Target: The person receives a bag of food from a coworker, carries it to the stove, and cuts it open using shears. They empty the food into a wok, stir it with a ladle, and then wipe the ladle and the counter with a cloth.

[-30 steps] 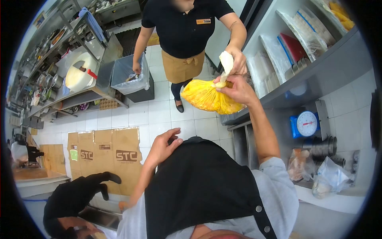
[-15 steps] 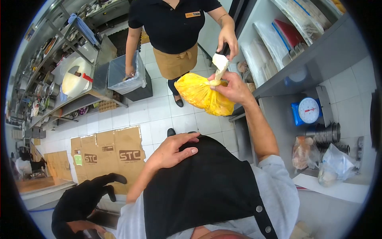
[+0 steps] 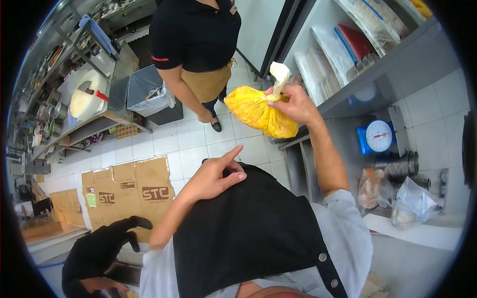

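A plastic bag of yellow contents point(image 3: 261, 113) hangs in front of me, knotted at the neck. My right hand point(image 3: 293, 104) pinches it at the neck, and the whitish twisted end of the bag point(image 3: 279, 78) sticks up above my fingers. What exactly fills the bag I cannot make out. Close to my black apron point(image 3: 238, 228), my left hand point(image 3: 213, 176) holds nothing; its index finger points forward and its thumb is apart from it.
A co-worker point(image 3: 194, 39) stands ahead beside a lined bin point(image 3: 149, 94). Stocked shelves point(image 3: 343, 59) line the right, above a blue scale point(image 3: 377, 136) and bagged food point(image 3: 373, 188). Cardboard point(image 3: 129, 193) covers floor tiles at left, near another person point(image 3: 104, 253).
The co-worker's hand has let go of the bag's top, and that person has turned and shifted left. My left index finger has lifted off the apron. My right hand keeps its grip.
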`<state>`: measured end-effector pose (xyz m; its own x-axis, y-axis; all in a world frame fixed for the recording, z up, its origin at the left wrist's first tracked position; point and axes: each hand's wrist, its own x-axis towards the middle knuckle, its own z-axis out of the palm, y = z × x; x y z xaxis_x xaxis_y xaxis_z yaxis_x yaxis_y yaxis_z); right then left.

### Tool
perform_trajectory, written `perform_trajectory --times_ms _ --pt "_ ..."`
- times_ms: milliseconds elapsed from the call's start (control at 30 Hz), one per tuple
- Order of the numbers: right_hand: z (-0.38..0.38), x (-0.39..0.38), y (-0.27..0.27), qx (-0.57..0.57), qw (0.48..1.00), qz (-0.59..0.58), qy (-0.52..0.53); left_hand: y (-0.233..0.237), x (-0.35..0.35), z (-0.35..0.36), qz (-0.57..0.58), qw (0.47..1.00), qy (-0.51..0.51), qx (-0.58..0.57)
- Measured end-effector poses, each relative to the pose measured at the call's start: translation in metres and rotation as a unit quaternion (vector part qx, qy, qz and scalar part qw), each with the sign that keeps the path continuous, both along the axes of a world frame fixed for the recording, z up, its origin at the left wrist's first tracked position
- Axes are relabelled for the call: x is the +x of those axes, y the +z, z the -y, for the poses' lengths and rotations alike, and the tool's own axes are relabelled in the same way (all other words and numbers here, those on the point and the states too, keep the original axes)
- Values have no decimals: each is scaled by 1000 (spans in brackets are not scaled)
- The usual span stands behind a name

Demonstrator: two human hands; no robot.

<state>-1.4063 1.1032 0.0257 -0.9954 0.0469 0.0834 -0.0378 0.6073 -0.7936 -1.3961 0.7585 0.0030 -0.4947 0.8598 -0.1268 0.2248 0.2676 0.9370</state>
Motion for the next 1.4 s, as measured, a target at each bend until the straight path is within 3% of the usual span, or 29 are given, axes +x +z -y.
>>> perform_trajectory --times_ms 200,400,700,1000,1300,1400 --pt "-1 -4 -2 -56 998 -29 27 -11 -18 -44 -79 990 -90 -71" --pt "1 2 -7 -65 994 -82 35 -5 -19 -51 -39 991 -68 -104" --pt "12 16 4 3 995 -96 36 -10 -16 -56 -48 991 -74 -104" --pt "18 22 -1 2 991 -130 16 -16 -14 -56 -84 990 -67 -95" --pt "12 25 -10 6 992 -126 14 -16 -10 -51 -81 991 -35 -102" --pt "13 28 -15 26 991 -129 2 -16 -7 -39 -45 995 70 -55"
